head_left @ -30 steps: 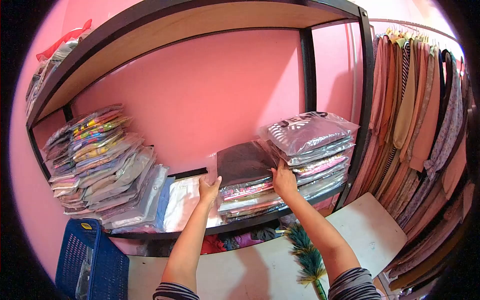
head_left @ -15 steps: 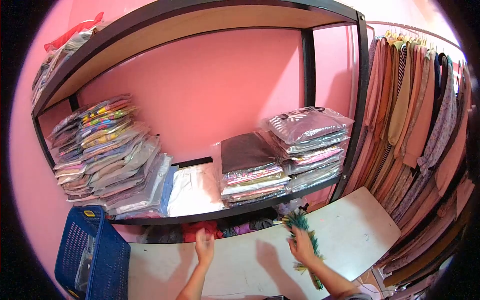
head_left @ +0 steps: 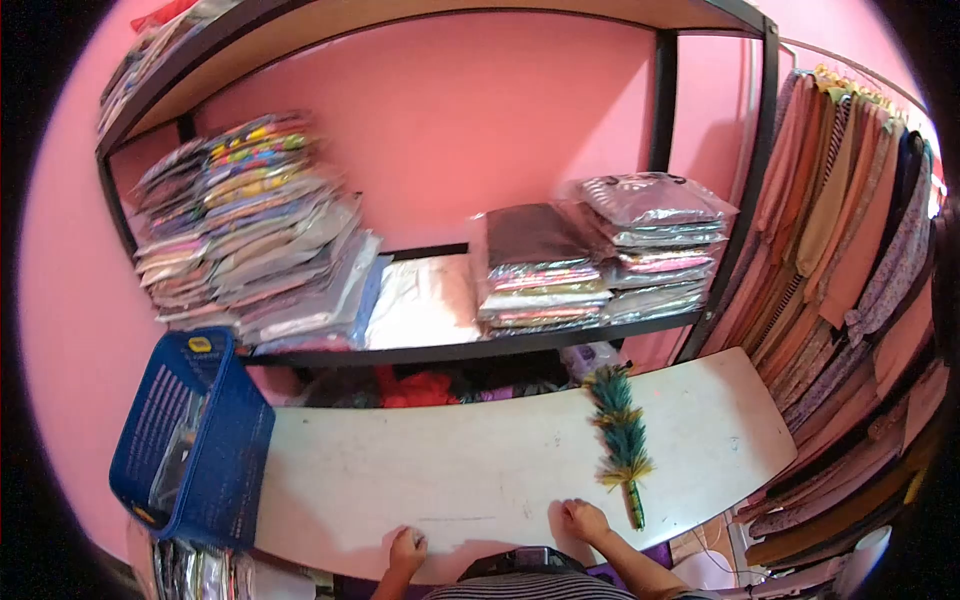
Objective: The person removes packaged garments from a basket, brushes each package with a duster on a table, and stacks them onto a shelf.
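A feather duster (head_left: 624, 440) with green and yellow tufts lies on the white table (head_left: 480, 470), its handle pointing toward me. My right hand (head_left: 583, 522) rests near the table's front edge, to the left of the handle and apart from it. Its fingers are curled in and nothing shows in them. Farther left, at the same edge, my left hand (head_left: 408, 550) is also closed, with nothing visible in it.
A blue plastic basket (head_left: 215, 460) with plastic-wrapped items stands at the left. Behind the table, a black-framed shelf (head_left: 480, 345) carries stacks of bagged clothes (head_left: 250, 240). Hanging garments (head_left: 830, 250) crowd the right side.
My right hand has let go of the feather duster and drawn back toward me, leaving it on the table. My left hand has come down to the front edge. The view has tilted downward.
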